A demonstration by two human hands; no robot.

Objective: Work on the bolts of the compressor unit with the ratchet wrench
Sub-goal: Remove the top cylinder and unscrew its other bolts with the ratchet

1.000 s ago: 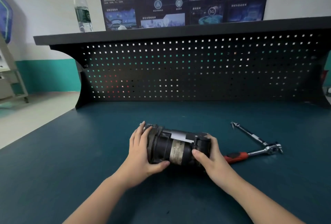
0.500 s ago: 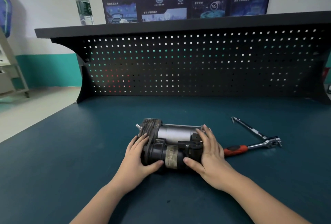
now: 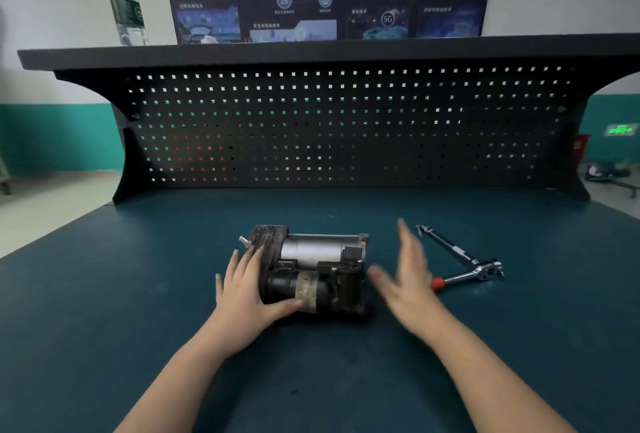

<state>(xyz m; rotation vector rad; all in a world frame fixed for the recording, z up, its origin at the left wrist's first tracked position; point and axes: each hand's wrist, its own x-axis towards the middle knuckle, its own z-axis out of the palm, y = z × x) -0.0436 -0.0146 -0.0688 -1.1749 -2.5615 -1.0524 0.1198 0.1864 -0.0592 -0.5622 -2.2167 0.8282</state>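
The compressor unit (image 3: 313,268), a black and silver cylinder assembly with a finned end, lies on its side on the dark teal bench top (image 3: 104,311). My left hand (image 3: 246,289) rests against its left end, fingers up along the finned head and thumb under the black cylinder. My right hand (image 3: 405,276) hovers just right of the unit with straight, blurred fingers, touching nothing. The ratchet wrench (image 3: 467,275), with a red grip and chrome head, lies on the bench to the right, partly hidden behind my right hand. A slim chrome extension bar (image 3: 446,245) lies beside its head.
A black perforated back panel (image 3: 346,127) with a shelf on top closes the far side of the bench. A clear water bottle (image 3: 126,3) stands on the shelf's left end. The bench's left edge drops to a light floor.
The unit has been rolled so its silver cylinder faces up. My right hand has let go of its right end and moved right, toward the wrench. My left hand stays on the left end.
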